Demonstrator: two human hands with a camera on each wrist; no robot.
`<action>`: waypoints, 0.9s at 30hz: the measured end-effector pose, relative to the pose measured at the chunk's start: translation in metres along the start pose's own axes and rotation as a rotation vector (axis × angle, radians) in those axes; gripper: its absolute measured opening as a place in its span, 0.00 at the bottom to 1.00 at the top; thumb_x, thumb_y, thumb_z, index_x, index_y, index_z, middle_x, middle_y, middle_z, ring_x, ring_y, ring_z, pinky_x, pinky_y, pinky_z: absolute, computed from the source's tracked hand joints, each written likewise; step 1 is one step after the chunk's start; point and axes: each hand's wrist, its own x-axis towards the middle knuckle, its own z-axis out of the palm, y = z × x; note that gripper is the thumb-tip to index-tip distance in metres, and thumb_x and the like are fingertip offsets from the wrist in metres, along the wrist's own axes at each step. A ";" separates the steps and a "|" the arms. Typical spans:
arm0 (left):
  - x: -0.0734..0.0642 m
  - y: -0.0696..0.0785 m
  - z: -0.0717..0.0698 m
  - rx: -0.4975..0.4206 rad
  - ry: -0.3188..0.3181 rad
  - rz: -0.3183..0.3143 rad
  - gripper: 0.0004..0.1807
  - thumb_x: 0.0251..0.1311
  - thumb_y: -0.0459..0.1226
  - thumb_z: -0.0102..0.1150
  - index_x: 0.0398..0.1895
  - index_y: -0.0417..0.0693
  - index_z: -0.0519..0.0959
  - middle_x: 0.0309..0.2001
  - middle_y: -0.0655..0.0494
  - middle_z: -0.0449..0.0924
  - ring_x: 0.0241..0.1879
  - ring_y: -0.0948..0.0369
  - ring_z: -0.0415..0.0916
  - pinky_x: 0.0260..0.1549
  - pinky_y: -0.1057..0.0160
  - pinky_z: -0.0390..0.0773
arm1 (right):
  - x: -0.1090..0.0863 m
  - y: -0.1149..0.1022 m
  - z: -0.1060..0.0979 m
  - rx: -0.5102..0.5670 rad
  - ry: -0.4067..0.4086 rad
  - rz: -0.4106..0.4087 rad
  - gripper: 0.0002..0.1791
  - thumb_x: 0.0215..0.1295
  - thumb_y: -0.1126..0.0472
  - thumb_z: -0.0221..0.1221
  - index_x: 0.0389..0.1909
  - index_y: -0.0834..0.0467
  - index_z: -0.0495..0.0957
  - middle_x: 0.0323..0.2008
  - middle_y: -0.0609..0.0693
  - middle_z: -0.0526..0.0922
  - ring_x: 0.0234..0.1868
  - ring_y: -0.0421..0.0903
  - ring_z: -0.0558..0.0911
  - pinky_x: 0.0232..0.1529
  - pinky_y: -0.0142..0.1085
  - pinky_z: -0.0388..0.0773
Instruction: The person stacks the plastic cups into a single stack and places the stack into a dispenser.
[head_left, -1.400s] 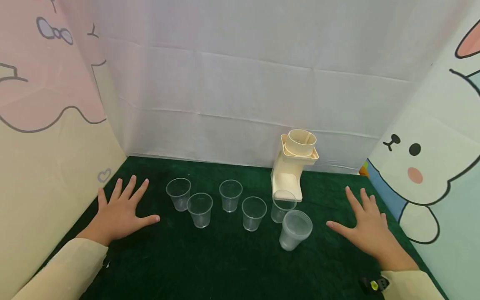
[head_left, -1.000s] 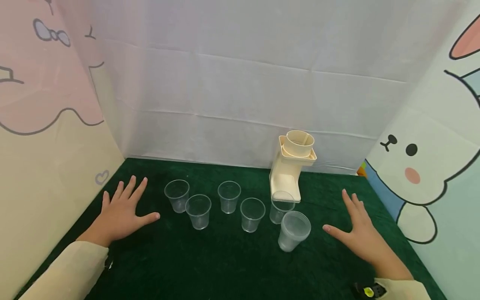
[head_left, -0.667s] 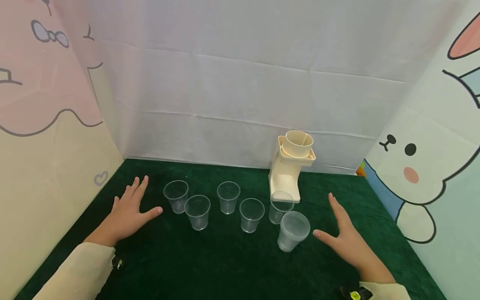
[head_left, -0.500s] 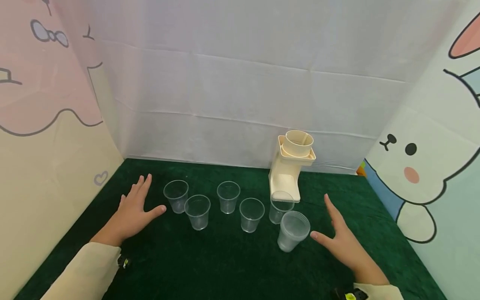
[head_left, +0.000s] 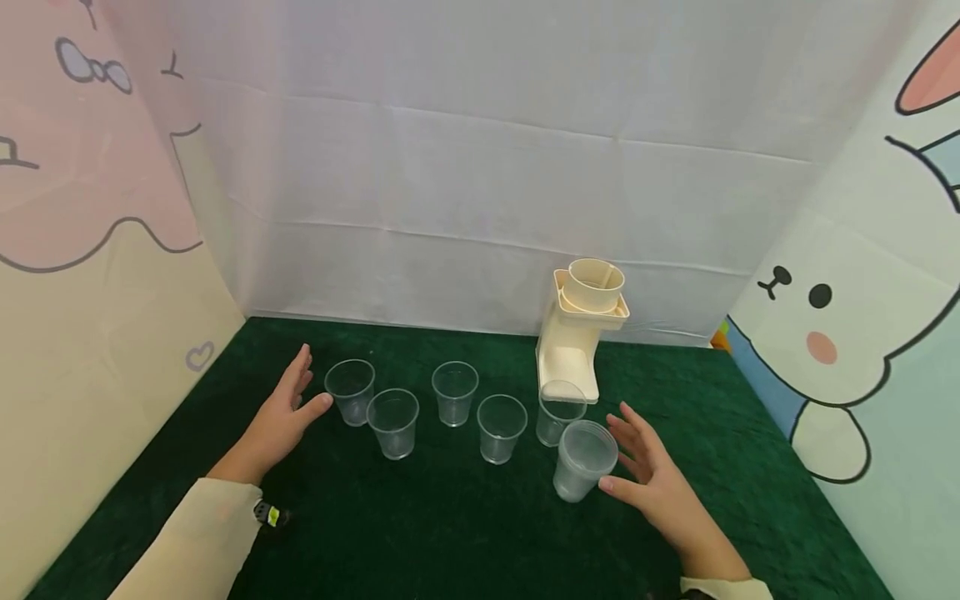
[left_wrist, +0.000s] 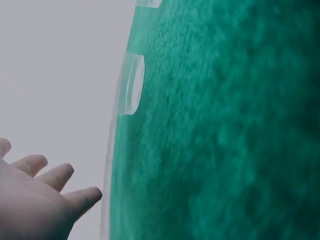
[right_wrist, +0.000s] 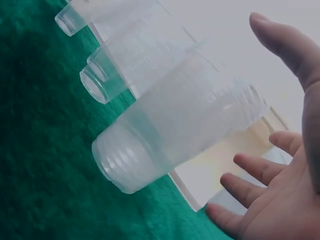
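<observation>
A stack of nested clear plastic cups (head_left: 577, 477) stands upright at the right of the group. My right hand (head_left: 660, 496) is beside it, thumb and fingers apart and gently bent. In the right wrist view the stack (right_wrist: 150, 132) sits in front of the spread fingers of the right hand (right_wrist: 280, 195), which do not appear curled round it. My left hand (head_left: 273, 429) is held, fingers extended, just left of the leftmost single cup (head_left: 351, 400). Other single cups stand between: one in front (head_left: 393, 432), one behind (head_left: 454, 396), one near the middle (head_left: 501, 435).
Behind the stack stands another clear cup (head_left: 553, 427), in front of a cream plastic stand (head_left: 567, 354) with a round tube on top. Dark green cloth (head_left: 420, 533) covers the table. A white sheet (head_left: 450, 183) hangs along the back, with printed cartoon sheets at both sides.
My right hand has moved left to the cup stack, its fingers bending a little. My left hand has turned edge-on and shifted right towards the leftmost cup. The cups stay put.
</observation>
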 end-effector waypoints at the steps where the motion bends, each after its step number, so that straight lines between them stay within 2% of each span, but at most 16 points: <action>1: 0.001 -0.002 0.001 -0.044 -0.008 0.009 0.47 0.78 0.45 0.52 0.84 0.63 0.30 0.83 0.42 0.34 0.79 0.36 0.40 0.69 0.28 0.49 | 0.001 0.001 0.001 0.024 -0.003 -0.003 0.53 0.68 0.66 0.67 0.83 0.52 0.42 0.79 0.65 0.53 0.78 0.68 0.51 0.70 0.71 0.50; 7: 0.005 -0.011 0.005 -0.268 -0.054 0.013 0.41 0.80 0.40 0.48 0.85 0.53 0.37 0.83 0.43 0.40 0.80 0.40 0.41 0.71 0.29 0.45 | 0.003 0.003 0.007 0.084 0.014 -0.017 0.47 0.67 0.68 0.66 0.81 0.56 0.51 0.76 0.62 0.61 0.75 0.60 0.59 0.71 0.71 0.48; 9: 0.007 -0.013 0.006 -0.303 -0.063 0.015 0.40 0.80 0.39 0.48 0.85 0.51 0.39 0.83 0.42 0.41 0.80 0.41 0.42 0.72 0.33 0.45 | 0.005 0.004 0.010 0.087 0.022 -0.027 0.46 0.67 0.69 0.66 0.80 0.57 0.53 0.75 0.61 0.64 0.73 0.55 0.63 0.71 0.69 0.52; 12: 0.009 -0.014 0.006 -0.328 -0.073 0.025 0.40 0.79 0.39 0.50 0.84 0.47 0.42 0.82 0.41 0.41 0.80 0.41 0.42 0.75 0.54 0.55 | 0.007 0.007 0.014 0.091 0.031 -0.044 0.45 0.66 0.70 0.66 0.80 0.59 0.53 0.73 0.61 0.67 0.68 0.47 0.70 0.69 0.56 0.65; 14: 0.012 -0.015 0.007 -0.336 -0.078 0.026 0.40 0.78 0.39 0.53 0.84 0.47 0.43 0.82 0.42 0.42 0.80 0.41 0.43 0.69 0.68 0.61 | 0.008 0.009 0.017 0.106 0.038 -0.057 0.46 0.66 0.71 0.66 0.80 0.60 0.52 0.72 0.62 0.68 0.65 0.44 0.73 0.64 0.44 0.71; 16: 0.015 -0.015 0.007 -0.344 -0.083 0.023 0.42 0.77 0.39 0.56 0.84 0.46 0.44 0.83 0.43 0.43 0.80 0.42 0.43 0.63 0.77 0.63 | 0.009 0.011 0.019 0.121 0.049 -0.063 0.46 0.66 0.71 0.66 0.79 0.61 0.52 0.70 0.63 0.69 0.63 0.44 0.75 0.59 0.36 0.75; 19: 0.019 -0.014 0.006 -0.337 -0.090 0.016 0.43 0.75 0.38 0.59 0.83 0.47 0.46 0.83 0.46 0.44 0.80 0.43 0.43 0.67 0.72 0.61 | 0.009 0.012 0.023 0.139 0.064 -0.051 0.45 0.65 0.71 0.67 0.79 0.61 0.54 0.69 0.63 0.70 0.63 0.45 0.75 0.57 0.33 0.76; 24: 0.025 -0.013 0.003 -0.277 -0.110 0.008 0.45 0.72 0.39 0.63 0.83 0.48 0.47 0.82 0.46 0.47 0.79 0.44 0.47 0.72 0.51 0.55 | 0.010 0.014 0.026 0.142 0.067 -0.023 0.42 0.65 0.68 0.68 0.77 0.59 0.59 0.69 0.61 0.70 0.63 0.45 0.75 0.58 0.33 0.76; 27: 0.026 -0.010 0.003 -0.275 -0.122 0.008 0.45 0.71 0.39 0.63 0.83 0.48 0.47 0.81 0.44 0.48 0.78 0.43 0.49 0.70 0.50 0.59 | 0.011 0.015 0.026 0.155 0.059 -0.029 0.40 0.66 0.69 0.67 0.76 0.59 0.61 0.68 0.61 0.69 0.63 0.45 0.75 0.58 0.35 0.77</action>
